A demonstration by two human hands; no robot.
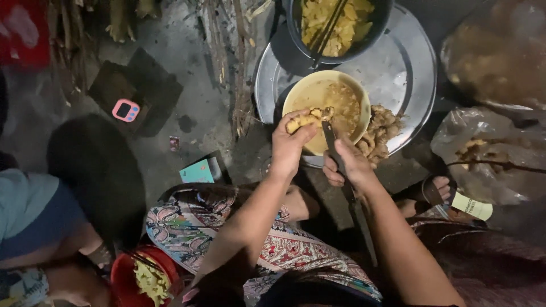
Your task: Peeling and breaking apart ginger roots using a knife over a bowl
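Note:
My left hand (289,143) grips a knobbly yellow piece of ginger (310,117) over the near rim of a yellow bowl (300,94) that holds peelings. My right hand (351,164) holds a dark knife (331,141) whose blade points up toward the ginger. The bowl stands on a round metal tray (405,68). A heap of unpeeled ginger (380,132) lies on the tray just right of the bowl.
A dark pot (341,25) of cut yellow pieces sits on the tray's far side. A plastic bag (486,153) lies at right. A pink timer (125,110) rests on a dark block at left. Another person crouches at lower left with a red bowl (128,276).

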